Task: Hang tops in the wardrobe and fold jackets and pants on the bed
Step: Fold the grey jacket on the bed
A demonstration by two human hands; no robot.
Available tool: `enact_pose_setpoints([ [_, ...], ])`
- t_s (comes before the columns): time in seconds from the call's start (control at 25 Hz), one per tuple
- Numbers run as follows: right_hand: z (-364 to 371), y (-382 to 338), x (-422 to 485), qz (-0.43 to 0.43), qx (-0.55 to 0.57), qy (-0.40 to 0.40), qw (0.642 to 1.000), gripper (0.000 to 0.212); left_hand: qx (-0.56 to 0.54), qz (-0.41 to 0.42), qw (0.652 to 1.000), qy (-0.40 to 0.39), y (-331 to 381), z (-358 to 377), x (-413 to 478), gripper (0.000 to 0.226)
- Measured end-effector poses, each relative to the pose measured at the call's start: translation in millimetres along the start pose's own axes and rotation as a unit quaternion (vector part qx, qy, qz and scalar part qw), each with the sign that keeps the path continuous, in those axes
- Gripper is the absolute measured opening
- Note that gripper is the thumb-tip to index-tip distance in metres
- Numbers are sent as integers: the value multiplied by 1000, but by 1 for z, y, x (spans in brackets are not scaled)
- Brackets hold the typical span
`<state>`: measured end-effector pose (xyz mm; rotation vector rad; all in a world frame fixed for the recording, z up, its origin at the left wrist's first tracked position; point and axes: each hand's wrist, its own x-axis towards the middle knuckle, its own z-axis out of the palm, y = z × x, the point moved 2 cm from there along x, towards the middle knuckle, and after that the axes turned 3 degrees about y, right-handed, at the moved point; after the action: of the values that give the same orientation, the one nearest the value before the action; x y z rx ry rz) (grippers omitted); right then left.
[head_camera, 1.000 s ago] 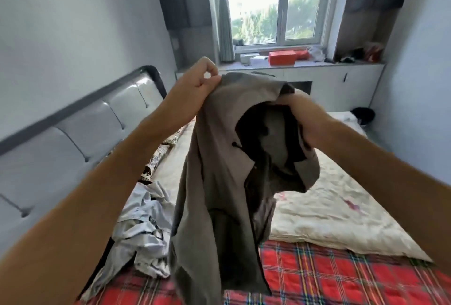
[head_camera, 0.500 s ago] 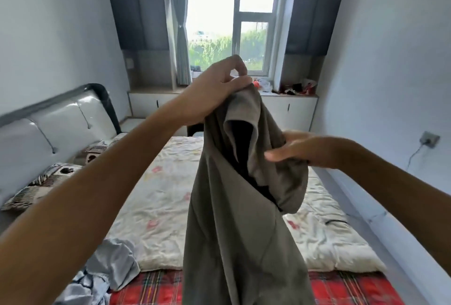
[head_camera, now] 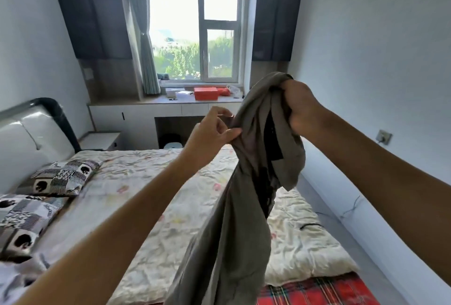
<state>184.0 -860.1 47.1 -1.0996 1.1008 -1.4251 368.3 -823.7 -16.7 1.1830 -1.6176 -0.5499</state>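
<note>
**Grey garment held up between both hands, above the bed**

My left hand pinches an edge of the grey garment between thumb and fingertips. Just to its right and a little higher, my right hand is clenched round a bunched handful of the top end. The rest hangs straight down below both hands and runs out of the bottom of the view.

I judge it light and thoroughly limp: thin cloth falling in long folds, with a darker inner side showing under the right hand. It will neither break nor slide away, but it holds no shape, so whatever I release will drop. Bunched like this, I cannot tell whether it is a top or a jacket. To sort it I would take two matching points, shoulders or hem corners, well apart, not a fistful.

Far left of the left hand and lower, two patterned pillows lie at the head of the bed, and a pale crumpled garment sits in the near corner. Beyond the left hand, the counter under the window carries a red box. Below the right hand lies a red plaid blanket. To its right the wall stands near, with a socket. The main obstruction is the hanging cloth itself, which hides part of the bed. No wardrobe is in view.
</note>
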Motion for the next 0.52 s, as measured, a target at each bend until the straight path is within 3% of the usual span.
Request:
enact_pose_setpoints([
  [0.08,-11,-11,14,-8,38,11,999,21,71,-11,996,49,-10,32,-17,37],
  [0.24,-40,-29,48,11,174,-58,983,34,201,-68,977,24,9,118,-37,51],
  [0.4,-68,-47,67,-35,202,-108,973,32,334,-83,932,112,-10,159,-10,28],
  [0.52,-96,-63,82,-79,198,-137,967,37,333,-107,924,155,-52,156,5,9],
])
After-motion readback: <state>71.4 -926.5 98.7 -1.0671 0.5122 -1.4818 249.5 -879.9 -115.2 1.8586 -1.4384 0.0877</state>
